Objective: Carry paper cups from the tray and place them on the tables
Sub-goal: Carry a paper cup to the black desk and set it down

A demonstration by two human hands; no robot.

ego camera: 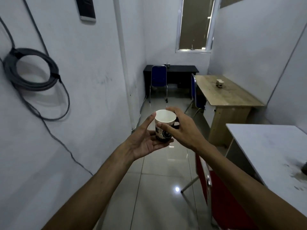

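A white paper cup with a dark printed pattern [164, 125] stands upright in mid-air over the tiled floor. My left hand [146, 140] supports it from below on the palm, thumb up at the rim. My right hand [179, 128] grips its right side, thumb across the front and fingers round the back. Two more paper cups [219, 83] stand on the wooden table [232, 95] ahead on the right. A white table [269, 146] lies close on my right. A black desk [179, 68] stands against the far wall. No tray is in view.
A blue chair [158, 78] stands at the black desk, and another blue chair [194, 92] at the wooden table. A red chair [221, 193] sits beside the white table. Coiled cable [31, 72] hangs on the left wall. The tiled aisle [157, 180] runs straight ahead.
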